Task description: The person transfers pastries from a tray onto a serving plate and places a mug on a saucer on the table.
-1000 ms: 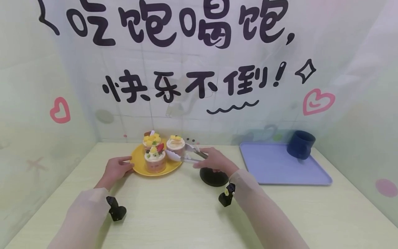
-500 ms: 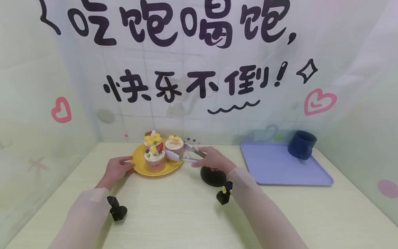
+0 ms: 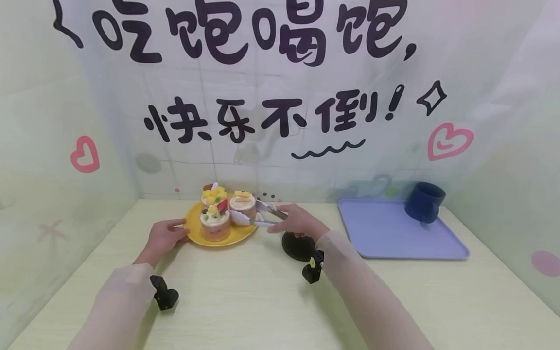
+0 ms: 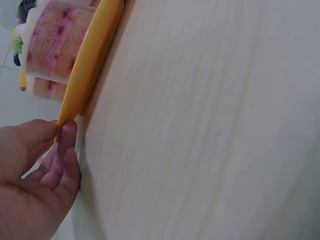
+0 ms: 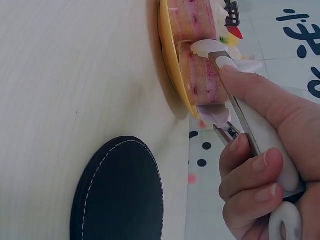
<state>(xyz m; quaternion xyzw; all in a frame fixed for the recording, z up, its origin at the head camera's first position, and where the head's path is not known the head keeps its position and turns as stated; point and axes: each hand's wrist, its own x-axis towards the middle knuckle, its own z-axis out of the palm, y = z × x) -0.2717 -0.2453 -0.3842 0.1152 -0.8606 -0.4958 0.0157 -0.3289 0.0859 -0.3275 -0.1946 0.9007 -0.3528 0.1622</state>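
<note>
My left hand [image 3: 166, 238] pinches the left rim of a yellow plate [image 3: 197, 232]. In the left wrist view, thumb [image 4: 37, 132] and fingertips meet at the plate's edge. Three small layered cakes in clear cups stand on the plate: one at the back [image 3: 214, 196], one in front with a strawberry slice [image 3: 216, 227], one at the right with yellow cubes [image 3: 242, 204]. My right hand [image 3: 299, 221] grips metal tongs [image 3: 262, 223] with white tips. Those tips lie on either side of the right cake, seen closely in the right wrist view, where the tongs' handle [image 5: 262, 137] fills my palm.
A round black coaster [image 3: 297, 247] with stitching lies beneath my right hand. Further right, a lavender tray [image 3: 393, 238] holds a dark blue mug [image 3: 424, 201] at its back corner. A printed curtain [image 3: 280, 165] hangs behind the table.
My right hand and the tongs have shifted slightly left. The right and front cakes have slid a little left on the plate. My left hand stays at the rim.
</note>
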